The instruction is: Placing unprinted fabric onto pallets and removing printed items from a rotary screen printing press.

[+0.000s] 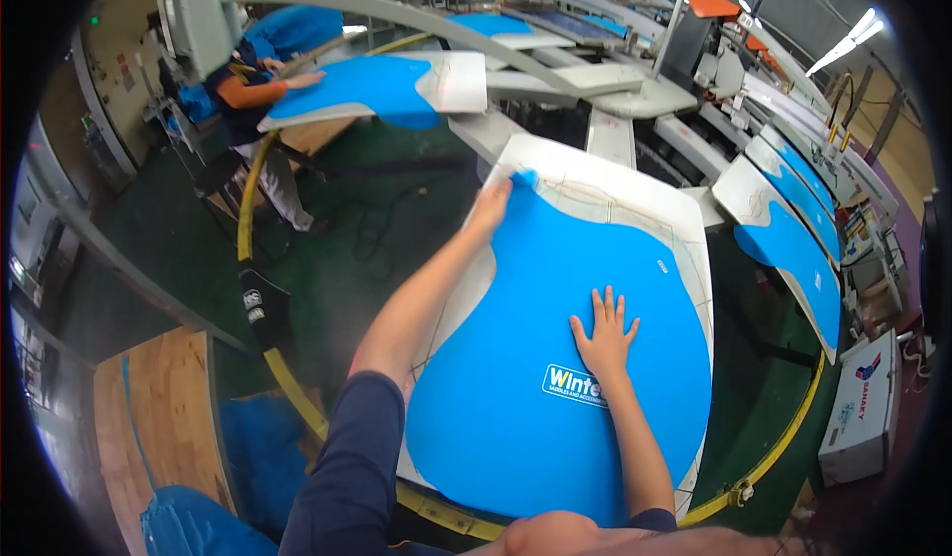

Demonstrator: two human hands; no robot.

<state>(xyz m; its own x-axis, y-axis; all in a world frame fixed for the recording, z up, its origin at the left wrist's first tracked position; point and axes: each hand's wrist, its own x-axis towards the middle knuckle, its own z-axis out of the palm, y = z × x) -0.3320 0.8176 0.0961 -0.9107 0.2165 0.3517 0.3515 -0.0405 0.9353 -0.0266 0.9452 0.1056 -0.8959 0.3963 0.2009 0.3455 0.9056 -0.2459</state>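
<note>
A large blue fabric piece [555,298] with curved edges lies over a white platen [585,169] in front of me. My left hand [492,205] reaches to the platen's far left edge. Its fingers are closed on the narrow far corner of the fabric, which is bunched there. On the middle of the fabric my right hand [605,340] lies flat, with its fingers spread. A white printed label [575,385] sits just below that hand, which partly covers it.
Other platens with blue fabric [362,85] ring a central machine [635,95]. A co-worker [248,95] is at the far left one. A yellow curved rail [245,199] runs around below. Nearby are a wooden table [149,407] at left and a white box [861,407] at right.
</note>
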